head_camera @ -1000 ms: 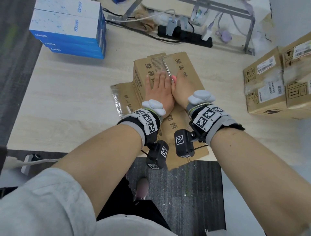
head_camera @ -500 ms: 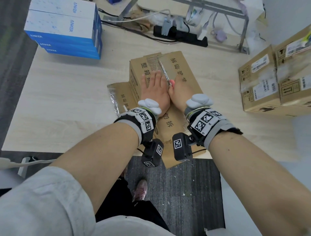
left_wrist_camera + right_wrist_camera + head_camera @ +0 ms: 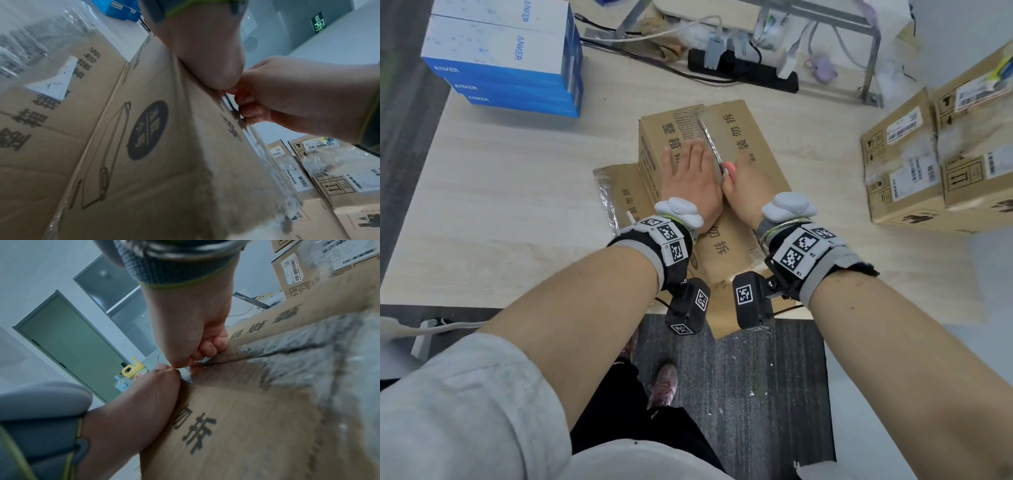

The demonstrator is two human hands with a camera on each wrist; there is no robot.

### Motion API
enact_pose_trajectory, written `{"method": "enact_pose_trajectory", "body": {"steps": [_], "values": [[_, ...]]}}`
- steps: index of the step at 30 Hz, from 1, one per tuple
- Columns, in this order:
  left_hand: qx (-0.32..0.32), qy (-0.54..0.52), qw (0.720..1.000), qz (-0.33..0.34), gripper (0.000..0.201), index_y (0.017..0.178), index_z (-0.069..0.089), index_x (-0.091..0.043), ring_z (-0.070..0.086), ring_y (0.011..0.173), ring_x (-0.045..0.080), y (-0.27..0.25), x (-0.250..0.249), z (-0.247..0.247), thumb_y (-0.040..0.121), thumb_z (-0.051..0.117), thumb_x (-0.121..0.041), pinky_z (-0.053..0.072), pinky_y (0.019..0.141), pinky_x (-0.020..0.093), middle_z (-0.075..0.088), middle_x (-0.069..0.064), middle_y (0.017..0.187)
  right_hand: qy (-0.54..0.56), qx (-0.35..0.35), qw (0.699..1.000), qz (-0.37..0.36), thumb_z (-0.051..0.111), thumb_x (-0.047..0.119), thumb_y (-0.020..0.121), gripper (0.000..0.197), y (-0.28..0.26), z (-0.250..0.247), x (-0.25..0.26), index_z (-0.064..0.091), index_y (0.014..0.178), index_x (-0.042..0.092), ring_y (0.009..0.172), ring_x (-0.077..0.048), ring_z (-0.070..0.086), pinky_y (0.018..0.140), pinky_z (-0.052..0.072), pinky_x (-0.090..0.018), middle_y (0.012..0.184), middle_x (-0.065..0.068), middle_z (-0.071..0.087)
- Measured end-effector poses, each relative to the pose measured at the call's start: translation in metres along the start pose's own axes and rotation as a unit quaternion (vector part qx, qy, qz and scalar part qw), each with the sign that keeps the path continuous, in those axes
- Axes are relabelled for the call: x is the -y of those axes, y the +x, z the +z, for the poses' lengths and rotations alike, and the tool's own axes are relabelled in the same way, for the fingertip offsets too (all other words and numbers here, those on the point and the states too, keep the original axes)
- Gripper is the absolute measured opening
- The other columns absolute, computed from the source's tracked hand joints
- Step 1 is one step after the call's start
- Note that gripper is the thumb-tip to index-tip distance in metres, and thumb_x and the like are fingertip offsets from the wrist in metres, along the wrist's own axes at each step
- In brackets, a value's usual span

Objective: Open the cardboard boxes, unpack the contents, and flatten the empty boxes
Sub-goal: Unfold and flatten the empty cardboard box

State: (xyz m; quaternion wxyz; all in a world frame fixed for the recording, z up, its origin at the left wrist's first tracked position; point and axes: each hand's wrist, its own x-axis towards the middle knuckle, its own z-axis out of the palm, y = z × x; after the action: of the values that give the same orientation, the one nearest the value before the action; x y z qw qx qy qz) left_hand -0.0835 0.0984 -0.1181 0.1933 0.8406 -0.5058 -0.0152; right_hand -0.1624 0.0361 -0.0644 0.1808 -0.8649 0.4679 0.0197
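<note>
A cardboard box [image 3: 726, 144] printed with black Chinese characters stands near the middle of the wooden tabletop [image 3: 517, 192], on top of a flattened piece of cardboard [image 3: 619, 192] whose near end overhangs the table edge. The left hand [image 3: 690, 178] lies palm down on the box's top, fingers straight and flat against the left flap. Just beside it, touching it at the thumb side, the right hand [image 3: 743, 185] is curled around what looks like a pink-handled knife [image 3: 714, 147], though the handle is mostly hidden; its thin metal blade lies along the taped centre seam, pointing away from the person. Two sealed shipping boxes [image 3: 941, 161] with labels stand at the right side of the tabletop, well apart from the hands. A stack of blue-and-white Anker boxes [image 3: 506, 61] sits at the far left, and a black power strip [image 3: 743, 70] lies along the far edge.
</note>
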Motion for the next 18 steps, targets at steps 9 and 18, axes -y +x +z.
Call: {"method": "enact_pose_trajectory", "body": {"steps": [9,18], "values": [[-0.119,-0.003,0.992,0.048,0.033,0.095,0.064,-0.007,0.060,0.092,0.027,0.017,0.016,0.003,0.078,0.040,-0.020,0.029,0.084,0.034,0.066,0.008,0.101,0.032,-0.036,0.998,-0.030,0.036,0.033,0.102,0.033,0.027,-0.011,0.009,0.050,0.109,0.005,0.083,-0.031,0.058,0.069,0.043,-0.037,0.088,-0.008,0.057],[-0.144,-0.032,0.989,-0.006,0.029,0.096,0.065,-0.008,0.060,0.103,0.028,0.021,0.016,0.008,0.081,0.042,-0.017,0.033,0.105,0.056,0.066,0.007,0.106,-0.058,-0.031,0.995,-0.069,0.033,0.037,0.101,0.033,0.064,-0.006,0.018,0.048,0.108,0.008,0.069,-0.025,0.047,0.062,0.032,-0.032,0.093,-0.012,0.063]]}}
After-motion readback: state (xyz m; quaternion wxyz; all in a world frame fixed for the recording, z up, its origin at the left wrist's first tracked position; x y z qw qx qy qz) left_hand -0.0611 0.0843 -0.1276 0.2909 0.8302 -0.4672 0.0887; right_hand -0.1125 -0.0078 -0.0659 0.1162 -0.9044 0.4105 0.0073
